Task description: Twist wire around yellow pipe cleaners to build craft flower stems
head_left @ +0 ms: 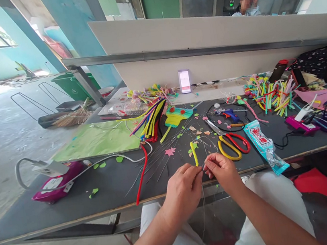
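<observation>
My left hand (183, 186) and my right hand (223, 173) meet above the table's front edge, both with pinched fingers. Between the fingertips runs a thin wire (204, 204), whose loose end hangs toward my lap; the exact grip point is too small to make out. Just beyond my left fingertips stands a short fuzzy yellow pipe cleaner (194, 154) with a green paper scrap beside it. Scissors (230, 142) with red and yellow handles lie past my right hand, blades partly apart. Loose straight wires (159, 159) are scattered to the left, near a red pipe cleaner (142, 176).
Pipe cleaner bundles (154, 121) lie behind, with another heap (275, 94) at back right. A blue glue gun (230, 115), a blue snack wrapper (262, 145), a green board (99, 139), a lit phone (185, 81) and magenta power strips (58, 184) with cables occupy the table. A person (247, 3) is beyond the partition.
</observation>
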A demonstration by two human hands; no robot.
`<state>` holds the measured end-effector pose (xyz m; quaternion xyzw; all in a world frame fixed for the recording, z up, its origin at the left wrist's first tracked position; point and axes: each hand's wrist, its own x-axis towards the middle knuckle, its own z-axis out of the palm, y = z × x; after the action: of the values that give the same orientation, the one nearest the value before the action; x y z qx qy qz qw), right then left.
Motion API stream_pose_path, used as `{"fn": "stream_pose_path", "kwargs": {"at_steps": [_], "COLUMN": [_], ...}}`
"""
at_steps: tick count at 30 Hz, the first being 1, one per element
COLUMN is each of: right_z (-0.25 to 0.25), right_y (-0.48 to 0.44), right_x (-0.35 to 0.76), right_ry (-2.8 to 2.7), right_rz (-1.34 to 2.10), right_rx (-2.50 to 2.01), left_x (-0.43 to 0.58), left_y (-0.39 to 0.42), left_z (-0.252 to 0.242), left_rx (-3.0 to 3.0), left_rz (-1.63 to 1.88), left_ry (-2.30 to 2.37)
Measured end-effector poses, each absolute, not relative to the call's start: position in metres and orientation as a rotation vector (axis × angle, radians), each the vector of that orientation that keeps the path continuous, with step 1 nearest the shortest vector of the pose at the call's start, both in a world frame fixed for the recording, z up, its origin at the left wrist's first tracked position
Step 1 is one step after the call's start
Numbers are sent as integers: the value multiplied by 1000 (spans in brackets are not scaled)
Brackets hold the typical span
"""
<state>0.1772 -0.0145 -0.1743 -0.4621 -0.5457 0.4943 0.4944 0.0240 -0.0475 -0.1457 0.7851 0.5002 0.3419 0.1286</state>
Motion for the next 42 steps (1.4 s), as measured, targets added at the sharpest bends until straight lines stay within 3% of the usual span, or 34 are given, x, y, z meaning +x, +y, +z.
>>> {"fn": "stream_pose_path", "kwargs": {"at_steps": [25, 33, 42], "right_z": [-183, -182, -183], "right_y": [-14, -10, -10], "right_x": [174, 177, 179], "right_ry": [-1465, -1413, -1467], "right_rz": [970, 1063, 1027], "right_rx": [-1280, -1210, -1208], "left_x": [47, 40, 49], "left_y": [-49, -39, -51], "left_z": [-165, -163, -149], "left_rx": [1961, 1758, 1992], "left_rz": [983, 817, 670], "left_ry": [1579, 1478, 1586]}}
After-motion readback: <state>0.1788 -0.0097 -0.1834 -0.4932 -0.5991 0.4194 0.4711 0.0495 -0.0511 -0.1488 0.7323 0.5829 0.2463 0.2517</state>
